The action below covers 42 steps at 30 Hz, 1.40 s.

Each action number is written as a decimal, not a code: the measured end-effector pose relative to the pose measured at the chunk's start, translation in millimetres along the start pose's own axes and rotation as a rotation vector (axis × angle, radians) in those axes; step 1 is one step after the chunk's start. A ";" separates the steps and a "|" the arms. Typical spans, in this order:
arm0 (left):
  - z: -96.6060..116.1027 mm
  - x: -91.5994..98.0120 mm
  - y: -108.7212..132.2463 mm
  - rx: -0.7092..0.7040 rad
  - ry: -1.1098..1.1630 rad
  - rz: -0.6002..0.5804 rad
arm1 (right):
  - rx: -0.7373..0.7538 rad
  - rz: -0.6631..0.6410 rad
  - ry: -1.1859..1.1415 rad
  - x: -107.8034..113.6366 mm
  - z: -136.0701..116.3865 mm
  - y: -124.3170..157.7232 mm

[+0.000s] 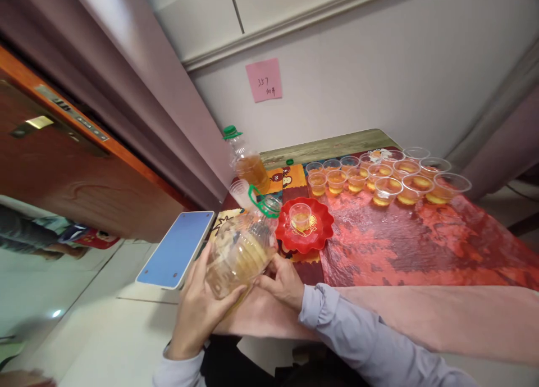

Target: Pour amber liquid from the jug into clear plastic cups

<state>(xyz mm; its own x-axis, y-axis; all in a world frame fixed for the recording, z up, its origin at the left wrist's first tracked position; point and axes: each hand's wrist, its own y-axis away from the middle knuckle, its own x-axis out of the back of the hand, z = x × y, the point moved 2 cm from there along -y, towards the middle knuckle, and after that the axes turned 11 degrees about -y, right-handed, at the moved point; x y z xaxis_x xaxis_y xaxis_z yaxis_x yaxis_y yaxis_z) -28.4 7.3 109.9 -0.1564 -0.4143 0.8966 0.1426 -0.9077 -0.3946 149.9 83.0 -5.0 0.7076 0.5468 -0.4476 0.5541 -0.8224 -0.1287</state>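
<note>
A clear plastic jug (pixel 240 258) with a green handle ring and some pale yellow liquid is tilted, its neck toward the red scalloped plate (pixel 326 224). My left hand (pixel 200 305) grips the jug's lower left side, and my right hand (pixel 282 280) holds its right side. On the plate stands a clear cup (pixel 300 215) with a little liquid. Several clear cups (pixel 387 190) with amber liquid stand in rows at the back right of the table. Whether liquid is leaving the jug cannot be made out.
A second jug (pixel 252 171) with a green cap and amber liquid stands at the back left, near a stack of clear cups (pixel 241 193). A loose green cap (pixel 289 162) lies behind the plate. Left of the table is a blue-topped stool (pixel 177 249).
</note>
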 end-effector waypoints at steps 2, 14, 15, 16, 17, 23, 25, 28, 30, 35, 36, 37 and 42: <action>-6.1 -8.4 19.3 0.079 0.031 0.074 | 0.067 0.005 0.168 0.4 -1.9 2.2; -34.1 -42.2 86.1 0.412 0.455 0.461 | 0.274 -0.006 0.439 0.2 -6.4 19.3; -36.6 -45.0 90.0 0.414 0.461 0.454 | 0.277 0.026 0.450 1.9 -11.2 20.8; -39.0 -47.5 93.2 0.410 0.471 0.445 | 0.288 0.048 0.480 4.9 -18.3 21.8; -41.1 -49.7 95.7 0.405 0.482 0.439 | 0.310 0.058 0.529 9.7 -27.8 22.1; -42.4 -56.4 99.3 0.422 0.552 0.448 | 0.386 0.299 1.028 89.2 -110.0 -1.5; -41.9 -57.8 99.1 0.426 0.591 0.453 | 0.282 0.378 1.242 119.2 -128.9 -17.9; -43.6 -59.3 99.3 0.418 0.580 0.470 | 0.130 0.311 1.486 142.8 -137.4 -41.7; -45.0 -59.4 99.3 0.414 0.552 0.469 | 0.041 0.257 1.570 144.6 -133.9 -53.8; -44.2 -57.7 97.8 0.417 0.565 0.461 | -0.044 0.160 1.646 125.8 -124.7 -68.6; -44.0 -57.8 97.3 0.417 0.571 0.470 | -0.027 0.137 1.660 121.6 -124.6 -69.5; -44.1 -58.0 96.8 0.416 0.575 0.479 | -0.007 0.116 1.675 117.9 -124.7 -69.8; -45.8 -58.9 94.7 0.418 0.553 0.474 | 0.046 0.108 1.715 109.2 -124.4 -68.6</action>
<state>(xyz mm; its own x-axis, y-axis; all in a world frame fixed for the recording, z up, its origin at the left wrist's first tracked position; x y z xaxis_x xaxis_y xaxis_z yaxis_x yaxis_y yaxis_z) -50.4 -57.3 10.6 -0.4297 -0.8172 0.3841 0.6470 -0.5753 -0.5004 243.7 218.7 65.0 0.3797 -0.0020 0.9251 0.4857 -0.8506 -0.2012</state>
